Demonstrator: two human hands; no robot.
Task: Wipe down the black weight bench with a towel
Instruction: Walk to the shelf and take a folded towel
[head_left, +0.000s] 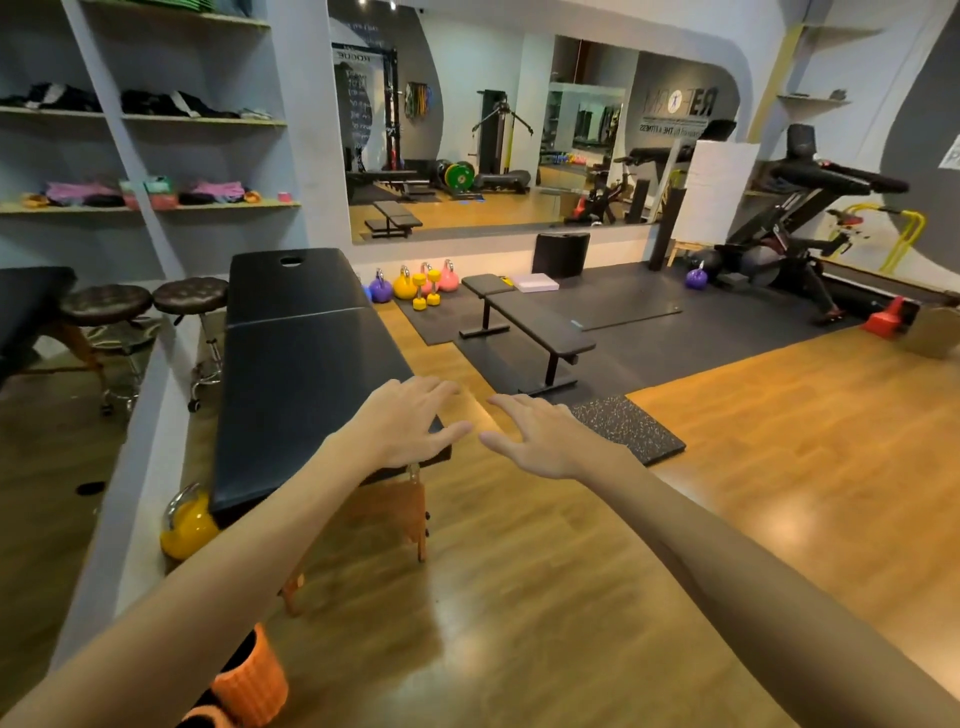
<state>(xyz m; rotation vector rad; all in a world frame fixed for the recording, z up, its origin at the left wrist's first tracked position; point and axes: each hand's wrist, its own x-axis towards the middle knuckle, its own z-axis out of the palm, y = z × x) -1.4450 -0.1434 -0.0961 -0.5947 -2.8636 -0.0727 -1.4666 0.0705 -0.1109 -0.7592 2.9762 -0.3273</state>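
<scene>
Room: gym with wooden floor (519, 597), wall mirror (493, 130) at 12 o'clock.
Weight bench (524, 319): black, at 12 o'clock beyond both hands, on dark mats.
Left hand (410, 428): fingers spread, holding nothing, over massage table (301, 358) corner.
Right hand (540, 436): fingers spread, holding nothing.
Towel: not seen.

Both arms extended forward, bare, forearms converging toward centre of view. Left hand (410, 423): palm down, fingers straight and slightly spread, thumb pointing toward the right hand; holds nothing. Right hand (535, 436): palm down, fingers straight and spread, thumb out toward the left hand; holds nothing. Thumbs near each other, not touching. Wrists roughly level, left hand slightly higher in frame. No grip formed on either side. Elbows out of view at lower edges.
</scene>
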